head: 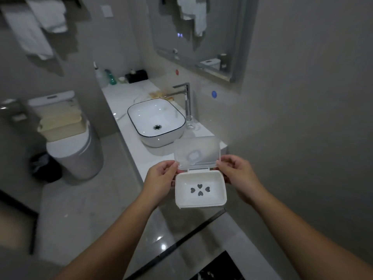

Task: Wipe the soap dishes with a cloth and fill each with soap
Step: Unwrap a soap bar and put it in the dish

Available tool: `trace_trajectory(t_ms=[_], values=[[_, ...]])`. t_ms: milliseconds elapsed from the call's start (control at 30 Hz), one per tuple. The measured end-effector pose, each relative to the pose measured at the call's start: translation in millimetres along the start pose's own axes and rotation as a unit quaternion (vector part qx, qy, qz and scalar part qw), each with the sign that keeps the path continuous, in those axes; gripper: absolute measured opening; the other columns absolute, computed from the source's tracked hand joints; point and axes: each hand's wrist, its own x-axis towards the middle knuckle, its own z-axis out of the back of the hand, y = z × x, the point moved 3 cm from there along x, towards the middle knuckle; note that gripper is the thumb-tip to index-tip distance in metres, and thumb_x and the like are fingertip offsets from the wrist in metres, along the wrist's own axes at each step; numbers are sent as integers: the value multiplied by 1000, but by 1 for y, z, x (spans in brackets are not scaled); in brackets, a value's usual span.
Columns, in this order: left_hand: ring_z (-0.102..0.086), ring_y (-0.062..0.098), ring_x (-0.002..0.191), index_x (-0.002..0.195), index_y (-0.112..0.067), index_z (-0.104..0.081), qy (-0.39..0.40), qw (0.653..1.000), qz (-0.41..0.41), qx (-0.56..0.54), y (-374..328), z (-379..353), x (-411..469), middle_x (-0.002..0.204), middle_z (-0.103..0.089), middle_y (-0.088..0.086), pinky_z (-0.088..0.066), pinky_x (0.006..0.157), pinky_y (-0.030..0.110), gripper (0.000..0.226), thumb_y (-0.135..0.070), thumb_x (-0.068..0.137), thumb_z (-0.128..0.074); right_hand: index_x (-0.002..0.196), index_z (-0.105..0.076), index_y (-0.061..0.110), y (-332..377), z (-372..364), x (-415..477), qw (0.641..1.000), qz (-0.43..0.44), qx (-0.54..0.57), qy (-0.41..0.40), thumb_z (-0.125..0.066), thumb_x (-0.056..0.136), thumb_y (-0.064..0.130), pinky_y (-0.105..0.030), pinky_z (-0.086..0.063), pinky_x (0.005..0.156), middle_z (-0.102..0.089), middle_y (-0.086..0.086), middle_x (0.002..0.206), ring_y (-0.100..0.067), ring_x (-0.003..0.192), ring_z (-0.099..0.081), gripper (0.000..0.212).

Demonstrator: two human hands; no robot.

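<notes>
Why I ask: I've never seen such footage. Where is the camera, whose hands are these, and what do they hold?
No machine here: one camera on a person's head looks down at their bare hands. The left hand and right hand hold a white soap dish by its sides, its clear lid swung open. The dish is empty, with heart-shaped holes in its floor. Beyond it, a white counter carries a basin and a tap. Neither hand holds cloth or soap.
</notes>
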Motion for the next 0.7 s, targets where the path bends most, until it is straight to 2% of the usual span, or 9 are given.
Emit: trace_trajectory(t_ms=[100,200,267,333,400,500,567,700], values=[[-63,16,67,94,-12,-65,-47,999,16,4,11,30,15,77,-70,5,-53,65,32,12,-14,96,-54,104,-65,7,-8,-35,33,999,-1,-10,49,-62,90,13,-41,-55,74,-72,-13,92,-24,83,-69,15],[-65,17,70,101,-7,-64,-101,994,28,8,19,57,31,80,-71,8,-54,67,33,14,-16,96,-54,101,-66,9,-10,-70,67,995,11,-27,96,-62,90,12,-35,-56,72,-72,-13,90,-20,82,-69,12],[-66,20,74,104,-5,-64,-136,990,32,11,21,71,41,87,-72,14,-55,69,35,17,-15,96,-53,100,-68,9,-9,-92,90,991,28,-36,124,-64,88,14,-35,-57,74,-71,-14,88,-21,82,-69,13],[-67,23,77,108,-2,-62,-174,984,40,7,21,84,49,93,-71,19,-56,69,35,19,-13,96,-52,94,-69,18,-8,-113,112,987,33,-45,152,-67,87,18,-38,-57,79,-71,-11,88,-23,86,-69,7],[-68,18,73,108,-3,-63,-208,977,38,2,17,94,57,88,-73,16,-56,65,30,18,-11,96,-52,91,-68,20,-4,-134,131,981,35,-46,184,-66,87,20,-39,-58,77,-71,-10,88,-24,86,-68,4],[-65,8,59,95,-9,-63,-265,964,26,-24,12,111,65,71,-71,2,-54,56,23,12,-5,95,-52,87,-69,15,3,-168,155,970,52,-55,230,-66,87,20,-42,-56,74,-71,-14,84,-27,80,-67,5],[-64,9,58,91,-13,-63,-306,951,34,-25,15,127,67,71,-70,2,-53,57,25,13,-5,94,-54,87,-69,14,7,-192,163,961,64,-62,261,-66,87,18,-43,-56,72,-70,-14,82,-25,75,-66,5],[-66,11,63,101,-12,-61,-352,935,44,-17,23,163,74,78,-71,5,-54,60,27,10,-7,94,-55,88,-69,10,13,-240,177,941,82,-83,318,-64,87,17,-39,-57,67,-69,-15,80,-22,71,-65,9]])
